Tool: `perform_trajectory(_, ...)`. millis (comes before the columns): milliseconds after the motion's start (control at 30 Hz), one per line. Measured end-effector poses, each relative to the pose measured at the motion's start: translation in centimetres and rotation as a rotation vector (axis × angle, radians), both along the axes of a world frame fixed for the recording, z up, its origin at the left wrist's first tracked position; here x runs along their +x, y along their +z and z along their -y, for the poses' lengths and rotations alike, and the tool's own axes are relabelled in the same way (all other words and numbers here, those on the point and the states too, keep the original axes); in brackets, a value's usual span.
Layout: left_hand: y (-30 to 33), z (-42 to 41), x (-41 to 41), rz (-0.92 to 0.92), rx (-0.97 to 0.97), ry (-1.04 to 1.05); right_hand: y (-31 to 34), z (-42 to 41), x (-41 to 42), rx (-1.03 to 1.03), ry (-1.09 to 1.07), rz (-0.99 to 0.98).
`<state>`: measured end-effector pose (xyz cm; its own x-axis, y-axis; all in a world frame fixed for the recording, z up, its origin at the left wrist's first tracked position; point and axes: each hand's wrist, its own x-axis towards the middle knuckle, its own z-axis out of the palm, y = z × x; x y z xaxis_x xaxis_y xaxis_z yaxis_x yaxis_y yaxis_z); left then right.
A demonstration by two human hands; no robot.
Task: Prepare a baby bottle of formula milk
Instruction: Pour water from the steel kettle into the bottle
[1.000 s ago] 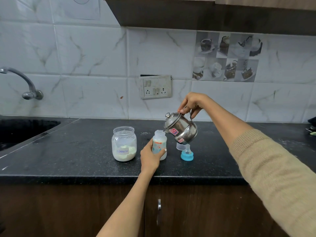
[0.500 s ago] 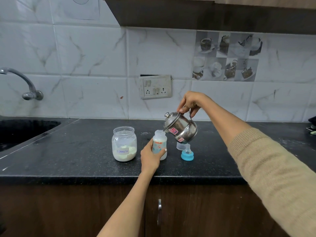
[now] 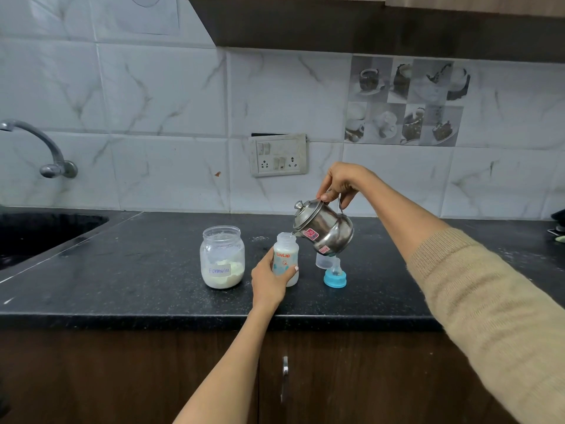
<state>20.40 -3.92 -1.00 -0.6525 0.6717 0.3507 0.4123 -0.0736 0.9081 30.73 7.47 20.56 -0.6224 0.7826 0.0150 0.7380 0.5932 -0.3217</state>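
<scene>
Head view: left hand (image 3: 269,281) fingers wrapped round baby bottle (image 3: 286,260), upright on black tabletop (image 3: 122,270). Right hand (image 3: 341,182) fingers clamped on steel kettle (image 3: 324,229) handle, spout tilted at bottle mouth. Formula jar (image 3: 222,257) left; blue teat ring (image 3: 335,276) right.

At the centre of the frame, the left hand (image 3: 269,281) grips an upright baby bottle (image 3: 286,259) on the black counter (image 3: 122,270), while the right hand (image 3: 341,183) holds a tilted steel kettle (image 3: 324,229), spout at the bottle's mouth. A formula jar (image 3: 222,257) stands just left; a blue teat cap (image 3: 335,275) and clear cup (image 3: 323,262) sit right.
</scene>
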Motion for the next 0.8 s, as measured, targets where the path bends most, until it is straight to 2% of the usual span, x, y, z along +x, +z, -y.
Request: perform_trajectory(800,0.32,0.20,0.20,0.008,-0.014,0.004,-0.16,-0.13,0.31,-0.004,-0.004,-0.026)
